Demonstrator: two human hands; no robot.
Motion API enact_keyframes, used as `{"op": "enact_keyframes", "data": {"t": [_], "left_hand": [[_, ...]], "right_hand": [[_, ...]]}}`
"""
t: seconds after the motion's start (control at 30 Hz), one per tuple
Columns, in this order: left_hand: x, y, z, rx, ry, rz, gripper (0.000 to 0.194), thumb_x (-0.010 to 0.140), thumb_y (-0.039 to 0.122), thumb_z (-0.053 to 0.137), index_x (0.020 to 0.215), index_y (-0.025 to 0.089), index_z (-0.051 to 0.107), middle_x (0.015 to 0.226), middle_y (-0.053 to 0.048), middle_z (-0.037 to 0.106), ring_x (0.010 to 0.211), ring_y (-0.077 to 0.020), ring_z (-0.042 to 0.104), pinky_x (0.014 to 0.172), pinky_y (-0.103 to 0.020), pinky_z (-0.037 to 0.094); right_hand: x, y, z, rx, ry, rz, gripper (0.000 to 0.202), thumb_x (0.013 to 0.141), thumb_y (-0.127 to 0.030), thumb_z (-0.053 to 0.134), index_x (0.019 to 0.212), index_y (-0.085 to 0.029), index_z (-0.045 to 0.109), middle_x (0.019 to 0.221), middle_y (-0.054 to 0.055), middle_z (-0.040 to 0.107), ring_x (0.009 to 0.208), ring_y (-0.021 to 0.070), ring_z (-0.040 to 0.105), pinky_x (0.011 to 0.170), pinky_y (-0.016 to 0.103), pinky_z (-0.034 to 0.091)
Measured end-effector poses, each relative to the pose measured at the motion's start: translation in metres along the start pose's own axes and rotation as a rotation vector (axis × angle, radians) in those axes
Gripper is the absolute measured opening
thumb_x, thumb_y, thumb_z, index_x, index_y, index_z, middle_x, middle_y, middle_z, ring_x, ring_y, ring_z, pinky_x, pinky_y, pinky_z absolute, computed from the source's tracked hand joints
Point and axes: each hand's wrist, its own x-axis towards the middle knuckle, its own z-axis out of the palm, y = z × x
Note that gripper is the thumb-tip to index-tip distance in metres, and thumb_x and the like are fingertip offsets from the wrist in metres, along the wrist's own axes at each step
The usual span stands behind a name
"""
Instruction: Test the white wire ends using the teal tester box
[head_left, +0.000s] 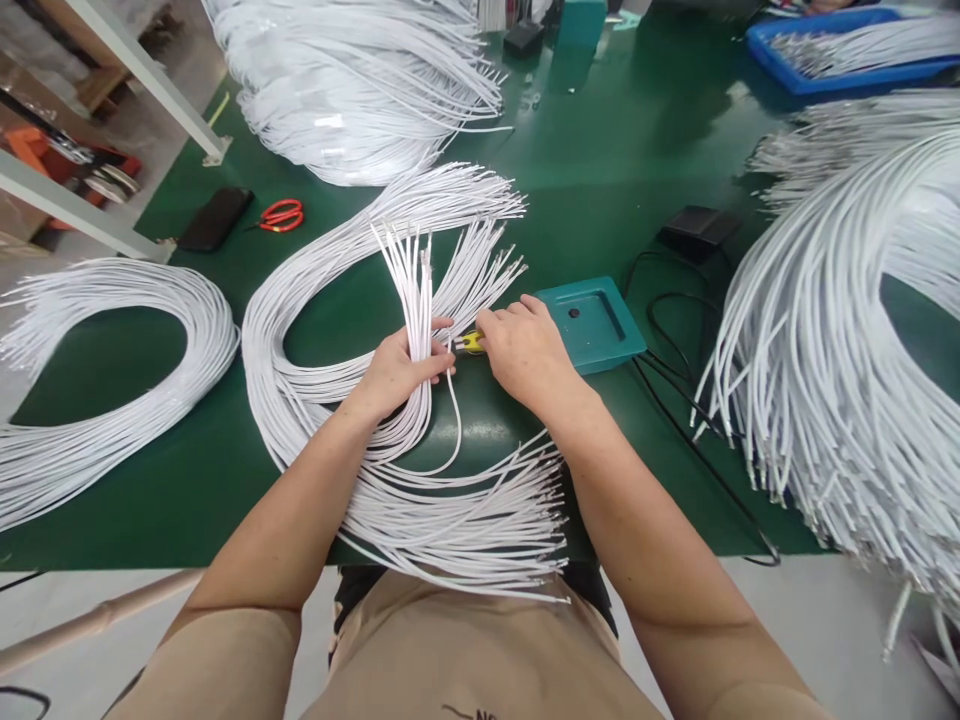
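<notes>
A bunch of white cables (418,290) stands upright in my left hand (397,372), which is closed round it with the cut ends pointing up and away. One single cable (458,425) bends up to my left fingertips, apart from the bunch. My right hand (529,350) is closed on a small yellow-handled tool (471,342). Its dark metal tip touches or nearly touches the single cable; its exact kind is hidden by my fingers. Beneath and around my hands lies a large curved bundle of white cables (300,290), with loose ends spread towards me.
Right of my right hand lies a teal tray-like device (589,353) with black cords (679,425). Red-handled scissors (281,215) and a black phone-like object (216,219) lie left. More cable coils (180,350) flank the green table (637,150); a blue tray (795,82) stands back right.
</notes>
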Motion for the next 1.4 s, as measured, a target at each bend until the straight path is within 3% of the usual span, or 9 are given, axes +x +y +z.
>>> {"op": "enact_keyframes", "data": {"t": [0.23, 0.6, 0.83, 1.0, 1.1, 1.2, 1.3, 1.4], "left_hand": [[-0.001, 0.003, 0.004, 0.029, 0.021, -0.045, 0.053, 0.065, 0.024, 0.077, 0.116, 0.015, 0.065, 0.074, -0.001, 0.068, 0.067, -0.0160, 0.066, 0.060, -0.027, 0.053], [0.001, -0.004, 0.008, 0.135, 0.046, -0.071, 0.053, 0.065, 0.023, 0.075, 0.117, 0.016, 0.064, 0.074, -0.001, 0.070, 0.064, -0.0166, 0.066, 0.062, -0.029, 0.052], [0.002, -0.013, 0.009, 0.259, 0.076, 0.000, 0.050, 0.067, 0.025, 0.073, 0.116, 0.018, 0.065, 0.072, 0.000, 0.071, 0.059, -0.0161, 0.064, 0.068, -0.032, 0.053], [0.001, -0.014, 0.009, 0.318, 0.075, 0.007, 0.052, 0.067, 0.028, 0.073, 0.118, 0.021, 0.065, 0.076, 0.000, 0.073, 0.068, -0.0180, 0.067, 0.077, -0.034, 0.053], [-0.001, -0.010, 0.009, 0.334, 0.063, 0.004, 0.052, 0.068, 0.029, 0.072, 0.119, 0.020, 0.065, 0.078, 0.000, 0.073, 0.069, -0.0183, 0.068, 0.079, -0.035, 0.053], [-0.003, -0.005, 0.008, 0.315, 0.050, -0.021, 0.051, 0.069, 0.030, 0.072, 0.118, 0.019, 0.065, 0.078, -0.001, 0.073, 0.066, -0.0179, 0.067, 0.075, -0.034, 0.054], [-0.003, -0.003, 0.006, 0.281, 0.053, -0.056, 0.050, 0.067, 0.028, 0.073, 0.116, 0.018, 0.066, 0.077, -0.001, 0.073, 0.063, -0.0177, 0.066, 0.071, -0.033, 0.054], [-0.001, -0.004, 0.001, 0.238, 0.059, -0.054, 0.050, 0.065, 0.027, 0.075, 0.113, 0.017, 0.067, 0.075, -0.002, 0.073, 0.062, -0.0179, 0.066, 0.070, -0.033, 0.053]], "right_hand": [[-0.001, 0.009, -0.002, 0.025, -0.030, -0.055, 0.020, 0.080, -0.004, 0.048, 0.089, -0.014, 0.063, 0.086, 0.011, 0.070, 0.083, 0.0251, 0.055, 0.087, 0.037, 0.030], [0.001, 0.015, 0.004, 0.027, -0.002, -0.035, 0.023, 0.079, -0.003, 0.046, 0.087, -0.015, 0.063, 0.069, 0.009, 0.063, 0.074, 0.0229, 0.052, 0.087, 0.033, 0.034], [0.002, 0.014, 0.003, 0.012, -0.016, -0.019, 0.023, 0.077, -0.002, 0.046, 0.086, -0.015, 0.063, 0.067, 0.008, 0.061, 0.073, 0.0221, 0.053, 0.088, 0.033, 0.036], [0.001, 0.013, 0.001, 0.006, -0.022, -0.014, 0.023, 0.080, -0.003, 0.045, 0.086, -0.015, 0.063, 0.069, 0.008, 0.063, 0.077, 0.0219, 0.056, 0.092, 0.034, 0.038], [-0.002, 0.015, -0.001, 0.021, 0.038, 0.029, 0.018, 0.087, -0.012, 0.047, 0.092, -0.016, 0.063, 0.086, 0.010, 0.069, 0.100, 0.0248, 0.058, 0.106, 0.043, 0.032], [-0.007, 0.020, 0.002, -0.047, 0.175, 0.208, 0.023, 0.091, -0.021, 0.048, 0.109, -0.015, 0.061, 0.123, 0.015, 0.063, 0.129, 0.0322, 0.043, 0.112, 0.060, 0.016], [-0.011, 0.026, 0.007, -0.083, 0.198, 0.328, 0.033, 0.092, -0.024, 0.047, 0.122, -0.013, 0.056, 0.140, 0.020, 0.051, 0.137, 0.0366, 0.035, 0.111, 0.066, 0.014], [-0.011, 0.028, 0.008, -0.062, 0.188, 0.328, 0.035, 0.093, -0.024, 0.048, 0.124, -0.013, 0.055, 0.140, 0.020, 0.050, 0.138, 0.0366, 0.034, 0.111, 0.066, 0.015]]}}
